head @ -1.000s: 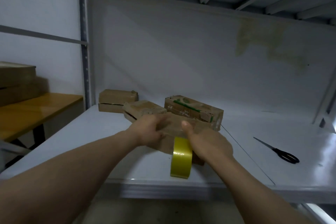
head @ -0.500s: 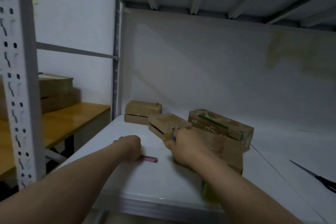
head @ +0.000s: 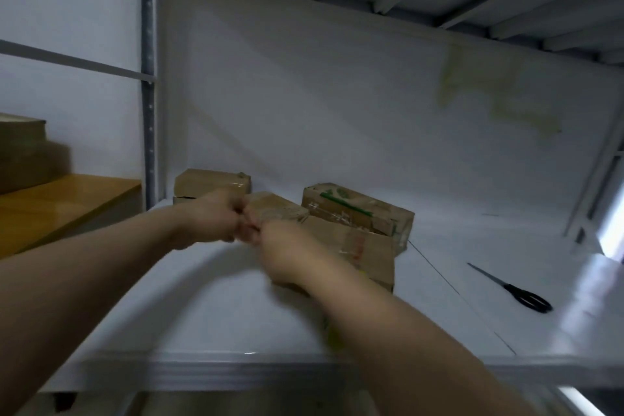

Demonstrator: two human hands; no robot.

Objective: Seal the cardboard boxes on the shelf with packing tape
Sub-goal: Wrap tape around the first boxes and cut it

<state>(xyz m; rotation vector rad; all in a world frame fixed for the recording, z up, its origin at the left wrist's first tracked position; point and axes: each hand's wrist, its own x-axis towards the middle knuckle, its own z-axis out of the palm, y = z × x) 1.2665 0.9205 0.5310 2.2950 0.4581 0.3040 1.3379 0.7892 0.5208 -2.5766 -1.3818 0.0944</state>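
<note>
Several cardboard boxes stand on the white shelf [head: 209, 311]: one at the back left [head: 209, 183], a small one [head: 280, 209], a green-printed one [head: 358, 209] and a front one [head: 364, 246]. My left hand [head: 216, 219] is curled in a fist with a small pink tool [head: 250, 223] at its fingertips. My right hand [head: 287, 252] meets it at the front box's left corner, fingers curled and blurred; what they hold is hidden. A sliver of the yellow tape roll [head: 332, 336] shows under my right forearm.
Black-handled scissors [head: 526, 295] lie on the shelf at the right. A thin seam runs across the shelf between boxes and scissors. A shelf upright [head: 148, 94] stands left of the boxes. Beyond it is a wooden table [head: 60, 203] with brown boxes on it.
My left hand has lifted the pink tool off the shelf and brought it up to my right hand at the box corner. The camera has shifted slightly.
</note>
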